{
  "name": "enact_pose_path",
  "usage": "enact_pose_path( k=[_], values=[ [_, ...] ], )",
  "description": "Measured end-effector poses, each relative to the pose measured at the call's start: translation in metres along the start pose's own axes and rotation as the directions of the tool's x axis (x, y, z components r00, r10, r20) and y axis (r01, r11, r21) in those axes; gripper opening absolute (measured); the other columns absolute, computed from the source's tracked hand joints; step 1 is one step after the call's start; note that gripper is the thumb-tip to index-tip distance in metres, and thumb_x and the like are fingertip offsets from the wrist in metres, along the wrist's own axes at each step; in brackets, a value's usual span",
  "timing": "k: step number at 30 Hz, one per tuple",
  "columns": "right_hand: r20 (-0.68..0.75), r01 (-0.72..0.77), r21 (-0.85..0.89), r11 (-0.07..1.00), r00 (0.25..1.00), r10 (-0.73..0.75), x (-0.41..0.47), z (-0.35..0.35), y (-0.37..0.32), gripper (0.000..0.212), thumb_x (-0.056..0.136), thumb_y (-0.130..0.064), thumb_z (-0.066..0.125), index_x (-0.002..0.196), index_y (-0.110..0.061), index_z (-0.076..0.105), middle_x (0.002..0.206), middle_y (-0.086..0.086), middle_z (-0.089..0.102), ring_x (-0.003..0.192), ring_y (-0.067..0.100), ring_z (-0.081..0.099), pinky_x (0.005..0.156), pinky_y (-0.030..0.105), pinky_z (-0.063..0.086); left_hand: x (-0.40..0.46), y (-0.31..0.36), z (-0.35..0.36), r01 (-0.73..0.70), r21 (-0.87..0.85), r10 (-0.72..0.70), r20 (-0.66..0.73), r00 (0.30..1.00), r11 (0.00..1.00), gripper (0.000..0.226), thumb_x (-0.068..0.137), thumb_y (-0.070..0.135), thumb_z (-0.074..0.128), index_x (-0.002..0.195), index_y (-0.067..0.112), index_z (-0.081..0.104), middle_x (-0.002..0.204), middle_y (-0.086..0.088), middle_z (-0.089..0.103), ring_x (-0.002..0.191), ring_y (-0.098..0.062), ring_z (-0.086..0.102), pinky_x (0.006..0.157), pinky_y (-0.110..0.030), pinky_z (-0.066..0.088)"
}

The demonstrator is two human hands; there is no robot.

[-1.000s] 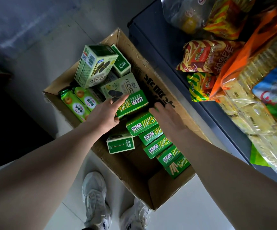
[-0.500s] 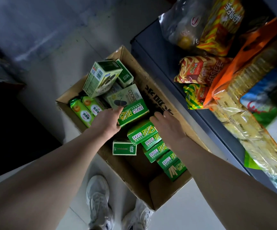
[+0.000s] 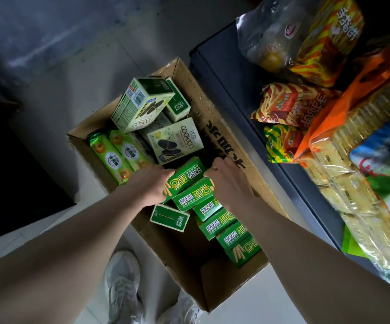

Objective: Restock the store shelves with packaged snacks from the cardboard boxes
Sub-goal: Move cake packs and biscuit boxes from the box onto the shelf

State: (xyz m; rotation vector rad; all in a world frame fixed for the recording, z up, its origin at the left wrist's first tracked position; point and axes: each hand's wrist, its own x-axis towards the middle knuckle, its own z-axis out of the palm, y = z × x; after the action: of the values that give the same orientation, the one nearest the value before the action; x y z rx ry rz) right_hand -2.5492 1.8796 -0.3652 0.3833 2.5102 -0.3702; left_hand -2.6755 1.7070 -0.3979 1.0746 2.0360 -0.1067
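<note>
Since a moment ago both hands have closed in, left hand (image 3: 150,184) and right hand (image 3: 228,181) each with a curled grip on the ends of the green stick-biscuit box (image 3: 184,177) in the cardboard box (image 3: 233,146); light, stiff card, best held by its short ends.
</note>
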Motion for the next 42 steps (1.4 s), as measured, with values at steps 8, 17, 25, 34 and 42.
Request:
enact_pose_path(
  k=[8,17,25,34,42],
  values=[
    [-0.058,0.034,0.051,0.998,0.998,-0.031,0.034,0.006,0.006,0.042,0.083,0.013,0.051,0.11,-0.016,0.064,0.145,0.002,0.05,0.132,0.027,0.041,0.105,0.045,0.035,0.07,-0.015,-0.029,0.18,-0.048,-0.186,-0.209,0.96,0.982,0.089,0.084,0.032,0.077,0.149,0.005,0.023,0.147,-0.023,0.039,0.127,-0.036,0.048,0.102,-0.042,0.046],
    [-0.132,0.01,0.168,0.986,0.991,0.013,0.024,0.027,-0.006,0.047,0.077,0.019,0.048,0.114,-0.01,0.05,0.062,-0.005,0.028,0.067,0.023,0.044,0.095,0.041,0.038,0.073,-0.029,-0.034,0.179,-0.443,-0.2,-0.001,0.98,0.878,0.08,0.08,0.022,0.082,0.135,0.014,0.025,0.109,-0.012,0.05,0.086,-0.026,0.057,0.073,-0.028,0.045],
    [-0.218,-0.066,0.29,0.955,0.967,0.133,0.039,-0.014,-0.025,0.048,0.095,0.003,0.053,0.139,-0.015,0.044,0.113,0.006,0.062,0.097,0.02,0.06,0.089,0.037,0.052,0.03,-0.033,-0.044,0.083,-0.598,-0.223,-0.164,0.961,0.797,0.087,0.076,0.026,0.084,0.145,0.027,0.032,0.127,-0.01,0.059,0.102,-0.022,0.063,0.083,-0.028,0.047],
    [-0.285,0.172,0.061,0.983,0.947,-0.148,0.128,-0.102,-0.09,0.099,0.085,0.017,0.053,0.16,-0.03,0.01,0.169,0.001,0.007,0.154,0.025,0.008,0.125,0.045,0.013,-0.04,-0.08,-0.048,0.239,-0.773,-0.313,0.055,0.948,0.587,0.055,0.083,0.036,0.075,0.132,0.026,0.053,0.108,0.004,0.07,0.093,-0.015,0.067,0.077,-0.032,0.054],
    [-0.286,0.06,-0.034,0.998,0.956,-0.067,0.121,-0.087,-0.101,0.071,0.082,-0.004,0.074,0.144,-0.018,0.041,0.146,0.007,0.041,0.129,0.029,0.046,0.104,0.044,0.048,-0.051,-0.07,-0.039,0.311,-0.818,-0.315,0.169,0.934,0.484,0.056,0.072,0.042,0.077,0.121,0.025,0.058,0.116,0.005,0.07,0.103,-0.019,0.067,0.097,-0.042,0.053]
  ],
)
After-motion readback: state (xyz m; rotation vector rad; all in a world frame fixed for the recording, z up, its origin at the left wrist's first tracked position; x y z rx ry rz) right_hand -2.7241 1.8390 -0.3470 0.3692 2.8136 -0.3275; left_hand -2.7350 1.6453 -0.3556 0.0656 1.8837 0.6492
